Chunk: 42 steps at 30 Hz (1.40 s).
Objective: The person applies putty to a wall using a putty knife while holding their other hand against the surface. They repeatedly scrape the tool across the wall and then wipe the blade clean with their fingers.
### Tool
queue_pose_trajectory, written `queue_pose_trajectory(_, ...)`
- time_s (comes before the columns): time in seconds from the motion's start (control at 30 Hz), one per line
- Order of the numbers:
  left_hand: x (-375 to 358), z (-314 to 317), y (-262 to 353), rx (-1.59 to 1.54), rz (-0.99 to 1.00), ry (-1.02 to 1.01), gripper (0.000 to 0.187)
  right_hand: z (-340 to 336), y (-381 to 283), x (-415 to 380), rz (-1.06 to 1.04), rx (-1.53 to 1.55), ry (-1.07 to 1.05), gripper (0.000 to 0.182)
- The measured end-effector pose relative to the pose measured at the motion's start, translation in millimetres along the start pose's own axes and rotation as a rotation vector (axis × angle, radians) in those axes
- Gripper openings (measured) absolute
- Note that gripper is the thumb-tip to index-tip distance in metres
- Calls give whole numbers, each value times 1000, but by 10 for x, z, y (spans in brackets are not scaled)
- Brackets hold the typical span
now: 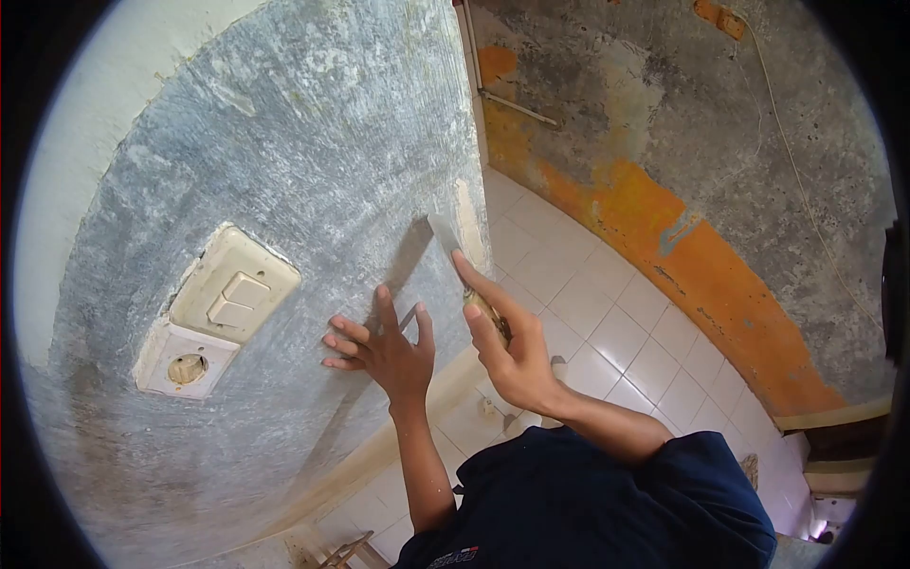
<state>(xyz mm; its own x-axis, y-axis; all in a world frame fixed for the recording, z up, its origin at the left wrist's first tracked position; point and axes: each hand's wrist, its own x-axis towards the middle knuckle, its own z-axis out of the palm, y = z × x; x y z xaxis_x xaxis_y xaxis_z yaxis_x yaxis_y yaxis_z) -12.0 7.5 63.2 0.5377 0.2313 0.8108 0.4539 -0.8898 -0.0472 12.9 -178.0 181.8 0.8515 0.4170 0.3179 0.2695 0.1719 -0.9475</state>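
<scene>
The right hand (517, 358) has its grip wrapped round a scraper (444, 236), index finger laid along it; the scraper's metal end is at the grey wall (313, 161), near the wall's right vertical edge; the left hand (391, 358) grasps nothing, fingers spread beside the wall, contact unclear; a light switch (233, 296) and socket (188, 369) sit farther from that edge.

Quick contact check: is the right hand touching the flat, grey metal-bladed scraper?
Touching. The head view shows the right hand closed around the handle of the flat, grey metal-bladed scraper, index finger stretched along it toward the blade.
</scene>
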Motion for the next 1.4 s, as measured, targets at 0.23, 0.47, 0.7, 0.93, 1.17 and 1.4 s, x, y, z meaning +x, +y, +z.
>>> queue_pose_trajectory(0.23, -8, 5, 9, -17, -12, -15, 78, -40, 8, 75, -1, 90, 84, 47)
queue_pose_trajectory(0.47, -45, -5, -19, -12, -7, -28, 76, -75, -84, 89, 68, 152, 74, 49)
queue_pose_trajectory(0.7, -20, 8, -13, -11, -10, -21, 80, -90, 36, 124, -46, 12, 84, 47)
queue_pose_trajectory(0.93, -19, 11, -12, -10, -8, -10, 82, -110, -151, 98, 173, 63, 34, 49)
queue_pose_trajectory(1.17, -5, 32, 2, -16, -8, 0, 82, -50, 29, 65, 83, 89, 65, 48)
queue_pose_trajectory(1.4, -19, 13, 6, 1, -9, -10, 82, 5, 28, -14, 25, -34, 9, 49)
